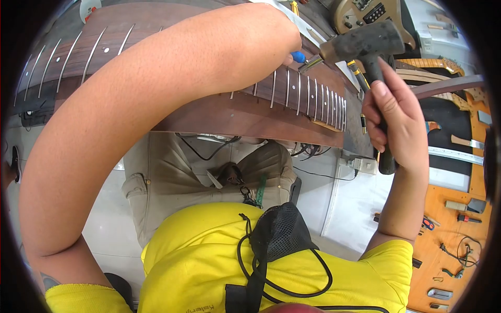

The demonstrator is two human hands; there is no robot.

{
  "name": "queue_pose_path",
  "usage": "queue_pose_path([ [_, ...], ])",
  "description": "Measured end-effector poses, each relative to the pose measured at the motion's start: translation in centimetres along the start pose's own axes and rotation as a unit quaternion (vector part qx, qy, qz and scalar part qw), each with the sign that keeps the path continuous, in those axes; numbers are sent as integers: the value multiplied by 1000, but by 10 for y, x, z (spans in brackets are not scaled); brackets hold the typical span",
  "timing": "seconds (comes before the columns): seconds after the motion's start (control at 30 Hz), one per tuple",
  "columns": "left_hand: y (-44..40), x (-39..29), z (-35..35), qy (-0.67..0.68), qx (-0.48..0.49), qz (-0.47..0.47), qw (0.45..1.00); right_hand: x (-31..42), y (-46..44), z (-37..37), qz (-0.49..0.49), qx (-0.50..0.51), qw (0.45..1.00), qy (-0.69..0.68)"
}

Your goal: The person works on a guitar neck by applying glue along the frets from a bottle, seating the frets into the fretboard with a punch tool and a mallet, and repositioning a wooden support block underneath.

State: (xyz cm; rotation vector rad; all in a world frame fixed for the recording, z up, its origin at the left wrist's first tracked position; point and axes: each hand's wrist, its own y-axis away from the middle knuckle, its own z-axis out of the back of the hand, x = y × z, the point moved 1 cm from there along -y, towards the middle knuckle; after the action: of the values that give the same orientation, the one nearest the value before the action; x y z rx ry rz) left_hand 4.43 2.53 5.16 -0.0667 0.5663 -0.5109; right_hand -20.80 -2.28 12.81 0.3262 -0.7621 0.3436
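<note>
A long dark fretboard [282, 87] with metal frets and white dots lies across the brown work surface [235, 116]. My left hand [284, 39] is over it, its fingers mostly turned away from view, around a blue-handled tool [298, 57] with a metal end pointing right. In my right hand [394, 109] is a mallet [365, 41], gripped by its dark handle. The mallet's head is just right of the tool's metal end; whether they touch is hard to tell. My left forearm covers the middle of the fretboard.
A guitar body [360, 13] lies at the top right. Guitar necks [430, 64] are beyond my right hand. An orange board [449, 245] with hand tools stands at the right. A power socket [365, 166] and cables are below the surface's right end.
</note>
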Motion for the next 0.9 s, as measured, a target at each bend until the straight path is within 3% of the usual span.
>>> queue_pose_path([
  [0.1, -1, 0, -1, 19, -1, 14, 1000, 10, -1, 4, 65, -76, 995, -17],
  [0.13, -4, 0, -1, 28, 13, 26, 999, 11, -3, 9, 108, -53, 992, -47],
  [0.2, -4, -2, 2, 34, 27, 38, 998, 7, -5, 5, 86, -56, 993, -56],
  [0.27, 1, -8, 7, 54, 12, 54, 997, -1, -1, -2, 3, 20, 1000, 22],
  [0.37, 1, -7, -1, 19, -32, 24, 999, 5, -1, 1, 59, -27, 998, 3],
  [0.43, -1, -8, 7, 47, -3, 39, 998, 6, -1, 4, 132, -61, 988, -47],
  [0.53, -1, -3, 3, 28, 26, 38, 999, -1, -4, -2, 64, -24, 995, 71],
  [0.57, -1, -2, 1, -13, 29, 23, 999, -3, -4, -6, 15, 22, 999, 37],
  [0.67, -4, -1, 0, -10, 20, 18, 1000, 6, -2, -6, 10, -20, 998, 58],
  [0.7, -3, -3, -4, -5, 23, 17, 1000, 4, -6, 1, 56, -58, 996, 32],
  [0.77, 3, -7, -8, 15, -86, 17, 996, 12, -8, 2, 116, -62, 991, -4],
  [0.9, -3, -1, -4, 8, -45, 37, 998, 17, -8, 9, 134, -78, 988, -22],
])
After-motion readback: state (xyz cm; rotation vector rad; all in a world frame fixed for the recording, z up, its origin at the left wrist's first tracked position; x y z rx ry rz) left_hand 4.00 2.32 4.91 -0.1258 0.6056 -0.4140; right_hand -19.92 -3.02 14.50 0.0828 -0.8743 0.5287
